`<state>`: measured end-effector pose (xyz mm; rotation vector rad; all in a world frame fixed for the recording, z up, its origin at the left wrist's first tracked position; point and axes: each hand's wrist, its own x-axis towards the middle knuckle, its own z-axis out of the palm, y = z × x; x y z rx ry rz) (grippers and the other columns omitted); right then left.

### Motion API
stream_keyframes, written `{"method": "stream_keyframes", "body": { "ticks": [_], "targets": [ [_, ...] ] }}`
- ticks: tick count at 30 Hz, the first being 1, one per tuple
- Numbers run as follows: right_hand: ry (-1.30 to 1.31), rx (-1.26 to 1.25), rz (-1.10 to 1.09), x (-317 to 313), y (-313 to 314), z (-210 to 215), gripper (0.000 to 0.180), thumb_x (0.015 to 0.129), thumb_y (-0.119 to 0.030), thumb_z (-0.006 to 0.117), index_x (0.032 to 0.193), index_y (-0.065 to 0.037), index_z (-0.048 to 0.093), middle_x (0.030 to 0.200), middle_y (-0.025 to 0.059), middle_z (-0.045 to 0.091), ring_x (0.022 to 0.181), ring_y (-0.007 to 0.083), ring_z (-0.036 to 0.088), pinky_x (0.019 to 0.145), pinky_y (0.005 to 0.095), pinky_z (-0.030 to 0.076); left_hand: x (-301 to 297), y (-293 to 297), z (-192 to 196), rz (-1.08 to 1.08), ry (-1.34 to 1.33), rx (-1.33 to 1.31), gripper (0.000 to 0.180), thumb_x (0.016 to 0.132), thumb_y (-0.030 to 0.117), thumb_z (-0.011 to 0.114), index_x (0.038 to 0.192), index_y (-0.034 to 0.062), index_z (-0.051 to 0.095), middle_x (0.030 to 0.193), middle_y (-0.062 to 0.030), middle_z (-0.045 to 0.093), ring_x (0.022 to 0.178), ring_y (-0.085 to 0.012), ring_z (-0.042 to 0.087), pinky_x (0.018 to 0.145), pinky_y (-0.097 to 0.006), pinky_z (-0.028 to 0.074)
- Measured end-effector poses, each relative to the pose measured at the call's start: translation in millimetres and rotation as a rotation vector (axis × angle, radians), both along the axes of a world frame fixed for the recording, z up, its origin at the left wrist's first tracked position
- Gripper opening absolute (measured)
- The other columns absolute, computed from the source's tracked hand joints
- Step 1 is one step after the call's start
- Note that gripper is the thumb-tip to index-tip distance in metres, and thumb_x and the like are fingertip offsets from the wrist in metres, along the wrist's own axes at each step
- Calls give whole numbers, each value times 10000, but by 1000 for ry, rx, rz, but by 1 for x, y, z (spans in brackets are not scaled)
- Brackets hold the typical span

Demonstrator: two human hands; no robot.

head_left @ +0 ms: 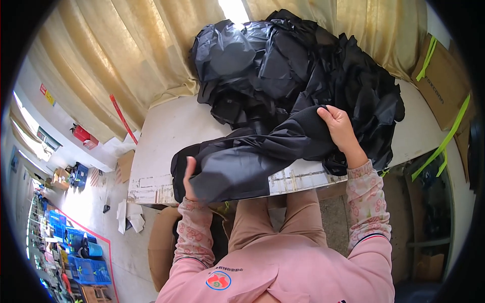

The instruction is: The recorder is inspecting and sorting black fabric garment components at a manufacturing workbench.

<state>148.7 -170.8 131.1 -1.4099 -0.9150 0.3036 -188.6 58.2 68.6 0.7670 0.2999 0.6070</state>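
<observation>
A long piece of black fabric stretches between my two hands at the front edge of the white table. My left hand grips its left end, the thumb on the near side and the other fingers hidden behind the cloth. At the right end, higher up, my right hand pinches a ribbed-looking part of the same piece. The fabric is somewhat twisted in the middle, and a smooth, slightly shiny panel faces up on the left. Just beyond it lies a big heap of black fabric pieces, touching or overlapping near my right hand.
Beige curtains hang behind the table. Cardboard boxes with yellow-green strips stand at the right. A brown carton is below the table's left front. On the left are a fire extinguisher, paper scraps and blue crates.
</observation>
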Motion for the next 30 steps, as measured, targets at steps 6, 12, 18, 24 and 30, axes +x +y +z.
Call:
{"method": "stream_keyframes", "body": {
  "ticks": [6, 12, 18, 24, 30],
  "targets": [
    [-51, -171, 32, 0, 13, -73, 322, 926, -225, 632, 733, 29, 585, 623, -41, 493, 628, 44, 414, 567, 262, 404, -2, -15, 49, -61, -360, 67, 729, 927, 629, 394, 1283, 11, 540, 1253, -178, 586, 1054, -315, 617, 965, -442, 478],
    [82, -218, 72, -7, 19, -53, 302, 936, -214, 617, 724, 0, 600, 639, -56, 535, 624, 26, 421, 567, 230, 404, 7, -34, 56, -33, -59, -135, 658, 943, 568, 440, 1248, -2, 565, 1202, -167, 617, 1027, -285, 631, 945, -399, 493],
    [-249, -169, -9, -20, 40, -67, 314, 899, -246, 640, 726, 14, 598, 614, 144, 575, 575, 131, 526, 563, 322, 423, -15, 9, -61, 450, -261, 47, 441, 991, 384, 470, 1235, 29, 568, 1179, -84, 621, 1074, -183, 595, 898, -300, 492],
    [-82, -484, 12, 0, 11, -128, 320, 875, -259, 648, 751, 36, 647, 682, 162, 640, 647, 225, 607, 647, 360, 464, -17, 22, 31, 70, -254, 233, 507, 998, 482, 407, 1095, 38, 634, 940, -95, 667, 829, -204, 643, 806, -331, 523],
    [692, 248, 349, -13, -41, 17, 294, 879, -105, 638, 1162, -48, 579, 1012, 55, 666, 909, 161, 649, 798, 301, 537, -62, 72, -4, 172, 253, 755, 437, 996, 371, 462, 1189, 2, 593, 1199, -150, 628, 1080, -242, 619, 946, -368, 487]
  ]
}}
